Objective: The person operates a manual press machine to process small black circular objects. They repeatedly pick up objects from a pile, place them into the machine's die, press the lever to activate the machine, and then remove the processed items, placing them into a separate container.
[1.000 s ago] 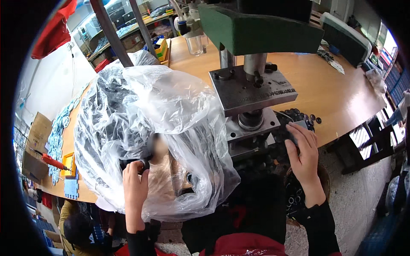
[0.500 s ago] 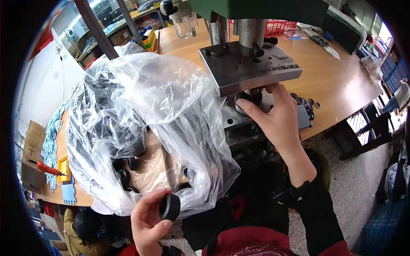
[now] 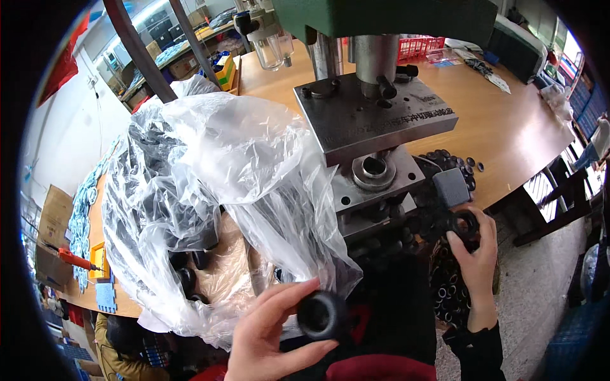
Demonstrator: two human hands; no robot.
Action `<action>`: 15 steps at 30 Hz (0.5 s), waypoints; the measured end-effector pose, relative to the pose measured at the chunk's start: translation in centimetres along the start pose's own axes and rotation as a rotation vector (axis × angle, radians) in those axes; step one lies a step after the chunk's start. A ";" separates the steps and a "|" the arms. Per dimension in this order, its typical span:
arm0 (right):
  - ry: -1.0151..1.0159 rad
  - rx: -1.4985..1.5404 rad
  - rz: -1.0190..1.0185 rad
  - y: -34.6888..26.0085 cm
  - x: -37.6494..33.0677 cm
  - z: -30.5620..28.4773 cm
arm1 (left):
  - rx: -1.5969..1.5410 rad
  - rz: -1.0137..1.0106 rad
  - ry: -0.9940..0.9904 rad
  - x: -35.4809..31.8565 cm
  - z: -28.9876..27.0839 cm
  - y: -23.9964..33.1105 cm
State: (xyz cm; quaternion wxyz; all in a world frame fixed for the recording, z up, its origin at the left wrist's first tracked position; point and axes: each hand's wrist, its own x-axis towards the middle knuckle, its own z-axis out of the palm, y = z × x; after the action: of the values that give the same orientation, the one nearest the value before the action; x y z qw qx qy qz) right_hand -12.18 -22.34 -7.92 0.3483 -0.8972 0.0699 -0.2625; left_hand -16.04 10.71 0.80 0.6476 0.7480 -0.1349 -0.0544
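Between the thumb and fingers of my left hand [image 3: 276, 333] is a black round wheel-like ring [image 3: 322, 315], its hollow face turned up. It is held in front of the clear plastic bag [image 3: 248, 149]. My right hand [image 3: 478, 260] has its thumb and fingers around another black ring [image 3: 467, 223], right of the press and above a container of black rings [image 3: 448, 286]. In the press, a round metal die seat [image 3: 373, 171] shows bare metal under the thick steel upper plate [image 3: 381, 120].
The green press head [image 3: 387, 19] hangs over the steel plates. Beside the press are a grey box [image 3: 451, 187] and several black rings [image 3: 470, 166] on the wooden table [image 3: 527, 120]. An orange screwdriver [image 3: 79, 259] lies at far left. A person [image 3: 127, 346] sits at lower left.
My right hand has moved from the die seat down and right to beside the press. The dark part at the seat is gone. My left hand has moved right with its ring, now turned face-up.
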 end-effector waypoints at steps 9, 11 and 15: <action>-0.127 -0.392 0.357 20.0 -10.7 -2.0 | 0.341 0.199 0.290 11.8 8.0 -1.9; -0.148 -0.344 0.354 19.8 -10.7 -2.8 | 0.400 0.256 0.380 13.1 7.9 -2.5; -0.140 -0.367 0.352 18.9 -9.5 -3.4 | 0.439 0.226 0.393 14.9 7.4 -2.2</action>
State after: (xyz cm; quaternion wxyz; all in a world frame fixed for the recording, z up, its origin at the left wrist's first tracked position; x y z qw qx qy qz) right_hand -21.00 -35.51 -22.34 0.2240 -0.9354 0.2470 -0.1179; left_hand -3.42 -0.15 -1.14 0.4864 0.8463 -0.0978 0.1940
